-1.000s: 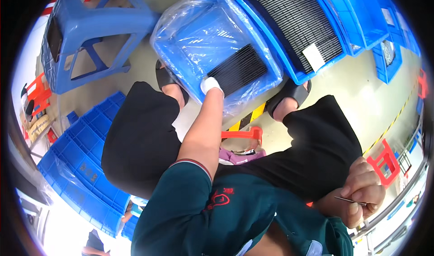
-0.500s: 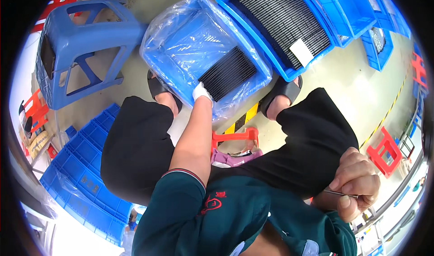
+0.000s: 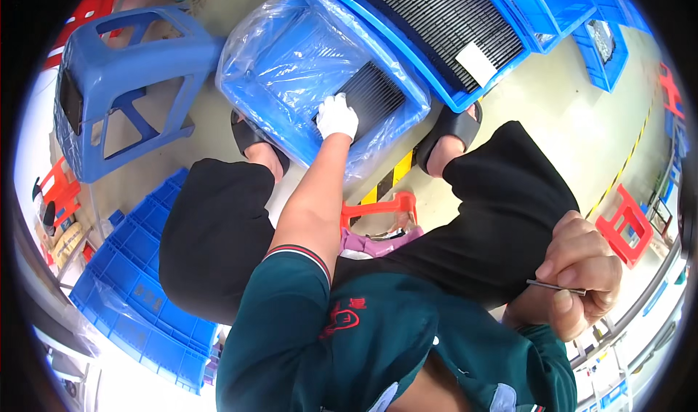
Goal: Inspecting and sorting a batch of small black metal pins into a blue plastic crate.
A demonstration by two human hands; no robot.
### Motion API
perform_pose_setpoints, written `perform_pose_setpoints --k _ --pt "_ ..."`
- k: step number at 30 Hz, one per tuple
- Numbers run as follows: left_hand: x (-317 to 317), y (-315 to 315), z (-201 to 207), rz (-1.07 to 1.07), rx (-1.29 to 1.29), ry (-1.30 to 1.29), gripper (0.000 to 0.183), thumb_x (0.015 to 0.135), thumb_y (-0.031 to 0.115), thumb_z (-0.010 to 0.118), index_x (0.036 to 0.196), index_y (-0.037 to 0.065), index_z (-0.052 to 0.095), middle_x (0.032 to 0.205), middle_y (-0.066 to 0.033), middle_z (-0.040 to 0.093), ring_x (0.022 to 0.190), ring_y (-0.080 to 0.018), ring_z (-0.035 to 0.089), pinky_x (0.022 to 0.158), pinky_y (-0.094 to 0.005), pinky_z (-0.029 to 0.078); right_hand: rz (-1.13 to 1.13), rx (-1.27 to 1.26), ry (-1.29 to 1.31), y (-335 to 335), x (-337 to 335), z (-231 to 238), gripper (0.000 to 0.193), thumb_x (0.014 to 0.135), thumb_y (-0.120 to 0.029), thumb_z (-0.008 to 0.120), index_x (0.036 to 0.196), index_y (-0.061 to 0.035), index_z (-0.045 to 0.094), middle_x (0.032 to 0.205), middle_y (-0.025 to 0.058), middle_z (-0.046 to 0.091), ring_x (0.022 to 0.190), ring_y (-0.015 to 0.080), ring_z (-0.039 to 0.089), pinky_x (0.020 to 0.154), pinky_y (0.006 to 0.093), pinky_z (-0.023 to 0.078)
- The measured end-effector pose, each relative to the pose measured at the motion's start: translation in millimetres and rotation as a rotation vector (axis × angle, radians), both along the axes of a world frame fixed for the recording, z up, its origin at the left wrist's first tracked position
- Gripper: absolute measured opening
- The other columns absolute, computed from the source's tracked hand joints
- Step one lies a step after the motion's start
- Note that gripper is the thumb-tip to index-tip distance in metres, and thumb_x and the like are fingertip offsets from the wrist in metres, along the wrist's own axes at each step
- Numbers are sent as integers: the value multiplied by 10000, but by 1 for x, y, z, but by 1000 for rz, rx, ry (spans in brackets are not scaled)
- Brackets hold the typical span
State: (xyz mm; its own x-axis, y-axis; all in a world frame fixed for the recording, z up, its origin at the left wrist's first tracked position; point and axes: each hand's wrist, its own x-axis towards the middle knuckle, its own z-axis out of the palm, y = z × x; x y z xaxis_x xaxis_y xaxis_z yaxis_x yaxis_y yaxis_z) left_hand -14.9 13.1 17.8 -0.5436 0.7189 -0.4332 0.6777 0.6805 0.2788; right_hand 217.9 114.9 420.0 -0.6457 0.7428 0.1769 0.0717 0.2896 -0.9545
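Observation:
My left hand (image 3: 337,116), in a white glove, reaches into a blue bin (image 3: 270,130) lined with clear plastic. It rests on the near left part of a block of thin, dark, ribbed strips (image 3: 376,96) in the bin's right half. Its fingers point away and are mostly hidden behind the back of the hand. My bare right hand (image 3: 586,277) is raised beside my right knee. Between its thumb and fingers it pinches a thin metal pin (image 3: 556,288), one end sticking out to the left.
A second blue bin (image 3: 407,45), full of similar dark strips with a white slip (image 3: 476,64) on top, stands at the far right. A blue stool (image 3: 138,56) is on the left, above stacked blue crates (image 3: 138,288). A red stool (image 3: 382,207) stands between my legs.
My left hand has moved slightly away and right, from the block's near left edge onto the strips. My right hand has risen a little, still pinching the metal pin.

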Motion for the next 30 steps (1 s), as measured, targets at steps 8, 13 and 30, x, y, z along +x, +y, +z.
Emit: perform_pose_setpoints --k 8,13,30 --pt "35 -8 -6 -63 34 -23 217 821 200 606 1032 172 647 1014 -129 601 997 -327 587 854 -446 491 35 -13 -37 3 2 5 147 781 -133 692 865 -66 592 752 73 651 604 139 583 532 249 395" --pt "26 -7 -6 -157 -44 -26 224 832 213 597 1046 168 643 1006 -126 608 960 -326 605 822 -457 502 75 -40 9 4 1 1 148 772 -109 691 872 -57 594 767 82 658 623 145 592 536 255 400" --pt "-13 128 106 -234 505 91 335 821 184 610 1138 73 615 1054 -155 624 1009 -338 582 907 -425 463 -126 -193 38 -11 44 7 116 723 42 659 823 -14 645 788 76 668 691 203 636 597 297 476"
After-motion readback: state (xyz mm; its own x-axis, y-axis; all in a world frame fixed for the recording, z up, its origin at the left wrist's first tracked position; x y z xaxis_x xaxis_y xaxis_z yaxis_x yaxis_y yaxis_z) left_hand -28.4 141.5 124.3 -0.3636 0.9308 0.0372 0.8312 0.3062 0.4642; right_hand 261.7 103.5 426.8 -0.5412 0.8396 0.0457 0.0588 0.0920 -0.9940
